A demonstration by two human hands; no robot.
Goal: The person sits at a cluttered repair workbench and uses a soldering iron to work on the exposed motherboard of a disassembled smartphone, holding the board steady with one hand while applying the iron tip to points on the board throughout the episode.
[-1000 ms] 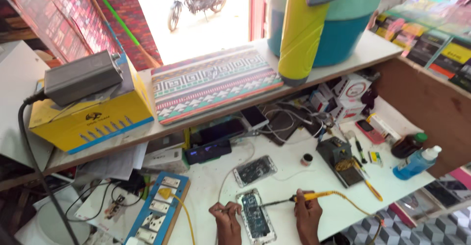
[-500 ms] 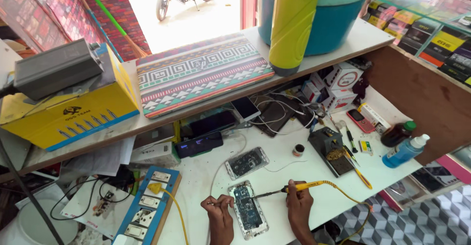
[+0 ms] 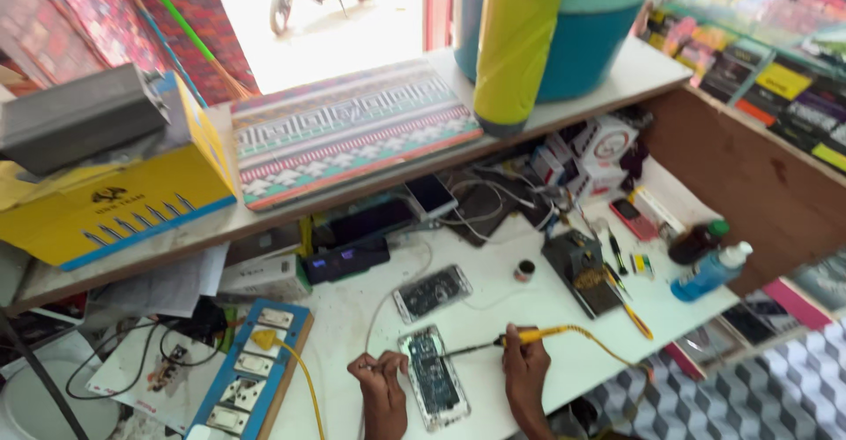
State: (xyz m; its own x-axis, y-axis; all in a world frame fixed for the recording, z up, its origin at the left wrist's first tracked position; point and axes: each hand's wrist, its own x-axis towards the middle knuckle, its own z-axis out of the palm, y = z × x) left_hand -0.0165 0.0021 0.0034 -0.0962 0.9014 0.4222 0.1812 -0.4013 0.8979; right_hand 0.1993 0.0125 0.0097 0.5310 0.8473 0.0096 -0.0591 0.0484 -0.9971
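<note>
1. Down at the bottom of the view, an opened phone (image 3: 434, 389) lies flat on the white table (image 3: 546, 316), right between the two hands.
2. Its long side runs away from the person, tipped a little to the left at the far end.
3. The left hand (image 3: 381, 385) is just beside the left edge of the phone. Its fingers are curled close together, as if pinching something thin, but I cannot tell what.
4. The right hand (image 3: 526, 371) is on the other side, a bit farther off. It is closed around a soldering iron (image 3: 507, 341) with a yellow handle.
5. The iron lies sideways. Its dark tip points left and reaches the top right part of the phone, so the tool gets there before the hand does.
6. A yellow cord (image 3: 608, 352) runs from the handle off to the right.
7. The phone has no back on. You can see dark and blue parts inside a pale, shiny frame.
8. A second phone (image 3: 432, 292) with a dark face lies a little farther up the table, tilted.
9. A blue power strip (image 3: 251, 365) sits to the left, and a blue bottle (image 3: 712, 271) stands far to the right.
</note>
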